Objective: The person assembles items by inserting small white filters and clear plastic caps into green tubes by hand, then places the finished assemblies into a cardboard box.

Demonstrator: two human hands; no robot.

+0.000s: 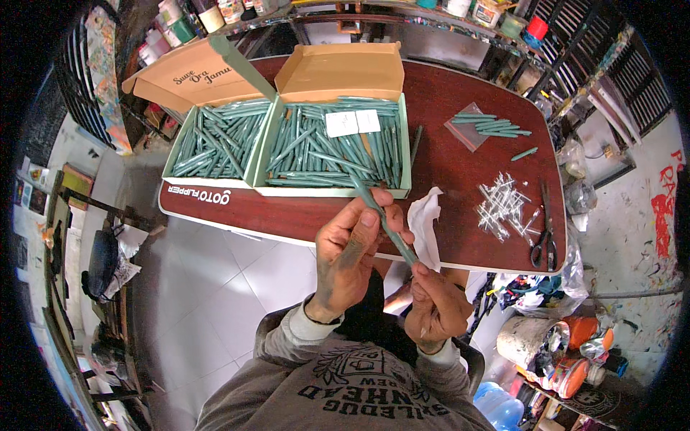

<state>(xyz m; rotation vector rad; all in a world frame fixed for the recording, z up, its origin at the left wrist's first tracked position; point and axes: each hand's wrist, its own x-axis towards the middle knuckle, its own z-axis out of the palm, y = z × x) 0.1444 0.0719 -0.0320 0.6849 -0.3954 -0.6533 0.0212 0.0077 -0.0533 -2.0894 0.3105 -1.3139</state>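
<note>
Cluttered workshop with a pale tiled floor [208, 287] and, across the far side, a shelf [320, 16] of pots and tubs. Nearer is one dark red table [287, 215] with a white edge. Two open cardboard boxes stand on it side by side, a left box [215, 182] and a right box [330, 192], both full of green sticks [223, 136], too many to count.

In front of the right box, two bare hands share one green pen-like stick [400, 244]. It slants from upper left, near the box's front edge, to lower right, close to the body. The left hand [348, 251], nearer the boxes, has its fingers curled around the upper part, thumb pressed on top; the right hand [438, 309] pinches the lower end, fingers closed.

Smaller things: one crumpled white paper [425, 215], just right of the stick; one pair of scissors [548, 230]; one clear bag [466, 138] under roughly ten sticks; two white cards [341, 123] in the right box; one loose stick [524, 154]; and one heap of thin clear strips [503, 208], uncountable.
</note>
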